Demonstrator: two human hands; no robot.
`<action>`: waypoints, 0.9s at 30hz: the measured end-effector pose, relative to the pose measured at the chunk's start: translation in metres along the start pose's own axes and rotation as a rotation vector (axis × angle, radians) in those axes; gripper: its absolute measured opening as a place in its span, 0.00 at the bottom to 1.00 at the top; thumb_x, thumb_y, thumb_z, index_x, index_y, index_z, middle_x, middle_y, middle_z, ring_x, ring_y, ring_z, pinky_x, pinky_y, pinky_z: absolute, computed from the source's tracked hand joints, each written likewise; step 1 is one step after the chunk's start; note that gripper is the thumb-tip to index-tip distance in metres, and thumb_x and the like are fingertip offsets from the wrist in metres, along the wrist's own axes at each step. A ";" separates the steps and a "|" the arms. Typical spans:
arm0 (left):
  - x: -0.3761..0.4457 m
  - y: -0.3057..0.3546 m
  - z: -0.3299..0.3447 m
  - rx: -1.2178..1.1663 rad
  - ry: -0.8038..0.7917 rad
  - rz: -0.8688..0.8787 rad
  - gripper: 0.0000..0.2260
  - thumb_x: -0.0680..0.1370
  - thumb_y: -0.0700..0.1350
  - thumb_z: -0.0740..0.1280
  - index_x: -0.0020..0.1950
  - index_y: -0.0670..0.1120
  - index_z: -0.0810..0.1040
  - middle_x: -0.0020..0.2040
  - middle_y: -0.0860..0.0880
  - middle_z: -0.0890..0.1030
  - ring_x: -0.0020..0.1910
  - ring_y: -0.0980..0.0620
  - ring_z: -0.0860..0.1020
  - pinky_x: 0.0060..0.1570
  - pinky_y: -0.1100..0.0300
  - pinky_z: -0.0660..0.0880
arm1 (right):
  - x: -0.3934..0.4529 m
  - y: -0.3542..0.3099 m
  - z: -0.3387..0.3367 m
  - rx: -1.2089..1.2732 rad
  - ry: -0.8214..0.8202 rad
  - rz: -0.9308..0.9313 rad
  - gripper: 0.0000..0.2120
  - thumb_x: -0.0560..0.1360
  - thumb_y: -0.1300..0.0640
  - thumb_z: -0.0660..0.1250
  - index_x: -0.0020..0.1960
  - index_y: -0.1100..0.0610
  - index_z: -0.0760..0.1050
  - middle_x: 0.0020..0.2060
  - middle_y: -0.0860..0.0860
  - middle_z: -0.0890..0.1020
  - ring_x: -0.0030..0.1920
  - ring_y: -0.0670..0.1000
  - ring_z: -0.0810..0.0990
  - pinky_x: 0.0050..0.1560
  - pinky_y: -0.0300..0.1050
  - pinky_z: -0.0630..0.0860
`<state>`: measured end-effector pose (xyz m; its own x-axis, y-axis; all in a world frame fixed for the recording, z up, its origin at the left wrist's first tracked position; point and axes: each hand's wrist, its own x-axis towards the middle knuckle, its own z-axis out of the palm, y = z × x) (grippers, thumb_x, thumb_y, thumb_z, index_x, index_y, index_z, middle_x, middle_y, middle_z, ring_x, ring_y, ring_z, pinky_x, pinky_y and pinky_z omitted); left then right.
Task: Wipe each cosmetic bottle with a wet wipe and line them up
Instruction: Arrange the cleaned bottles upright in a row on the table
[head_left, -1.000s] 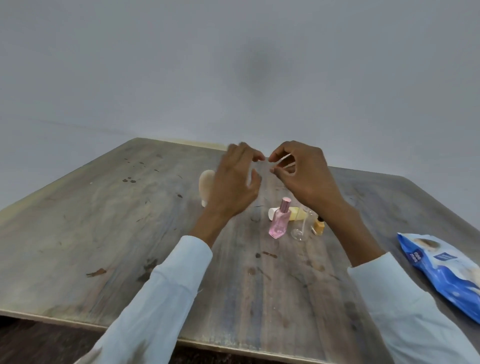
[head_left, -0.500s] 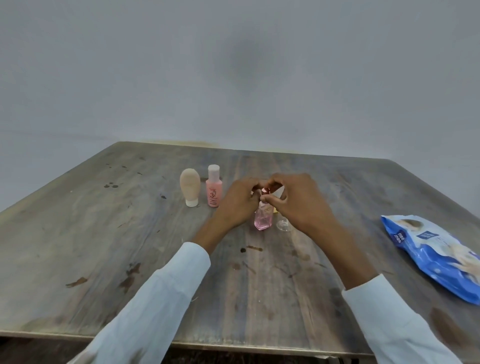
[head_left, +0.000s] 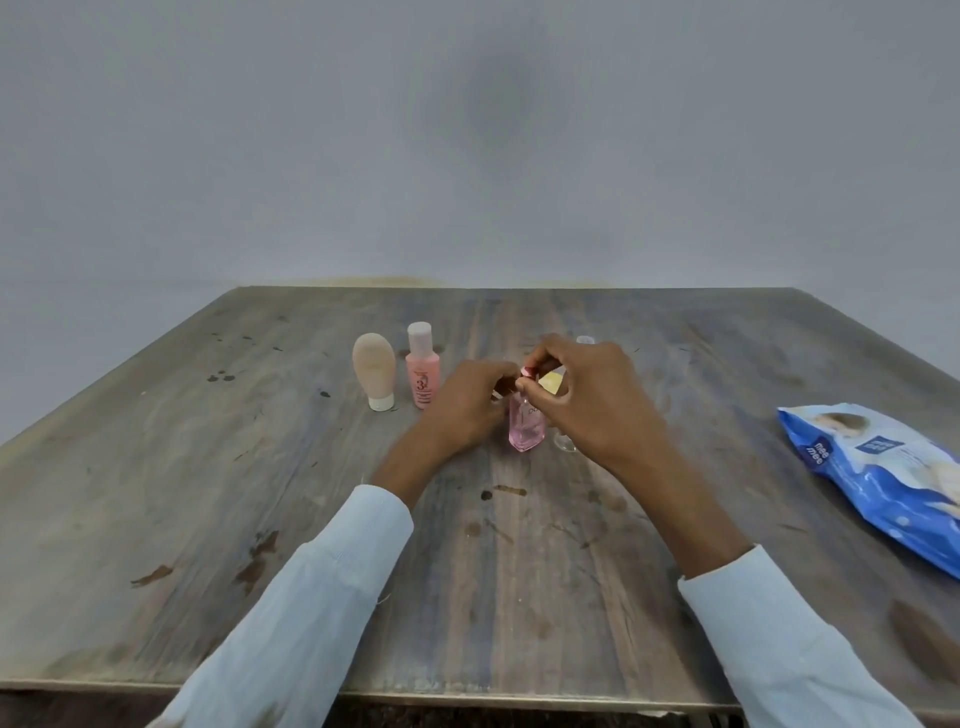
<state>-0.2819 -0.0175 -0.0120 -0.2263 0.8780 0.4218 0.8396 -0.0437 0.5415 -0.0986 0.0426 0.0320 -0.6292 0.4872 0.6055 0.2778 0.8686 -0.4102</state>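
Head view: worn, stained wooden bench (head_left: 156, 467) against a bare grey wall (head_left: 467, 130). Mid-bench, both hands, left hand (head_left: 462, 410) and right hand (head_left: 597, 400), pinch the upright pink bottle (head_left: 525, 428) at its cap; blue wipes pack (head_left: 883, 478) lies by the right edge.

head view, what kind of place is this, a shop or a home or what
Hard to say for certain: probably a plain room with a work table, not a shop. A worn, stained wooden table stands against a bare grey wall, holding only a few cosmetic bottles and a wet wipe pack.
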 end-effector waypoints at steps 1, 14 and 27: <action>0.000 0.000 0.001 0.000 -0.003 0.000 0.06 0.79 0.38 0.71 0.54 0.45 0.86 0.49 0.49 0.88 0.48 0.51 0.84 0.51 0.50 0.82 | -0.001 0.000 0.001 0.003 -0.002 0.005 0.07 0.76 0.54 0.79 0.51 0.52 0.82 0.44 0.46 0.86 0.38 0.43 0.76 0.45 0.49 0.79; -0.005 0.007 -0.001 0.076 -0.070 0.116 0.12 0.79 0.34 0.71 0.62 0.41 0.82 0.60 0.44 0.81 0.56 0.47 0.79 0.56 0.55 0.75 | -0.007 -0.014 0.006 -0.047 -0.051 0.052 0.13 0.79 0.51 0.76 0.54 0.51 0.72 0.44 0.49 0.83 0.42 0.49 0.82 0.40 0.42 0.78; -0.007 0.010 -0.018 0.022 0.127 0.099 0.17 0.73 0.36 0.78 0.52 0.52 0.77 0.50 0.55 0.81 0.50 0.53 0.80 0.50 0.54 0.78 | -0.009 -0.015 0.007 -0.064 -0.085 0.047 0.22 0.75 0.49 0.80 0.55 0.49 0.67 0.42 0.47 0.82 0.41 0.48 0.81 0.36 0.40 0.70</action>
<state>-0.2806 -0.0325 0.0039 -0.2015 0.8028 0.5612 0.8710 -0.1152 0.4775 -0.1017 0.0241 0.0280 -0.6729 0.5206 0.5255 0.3524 0.8502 -0.3911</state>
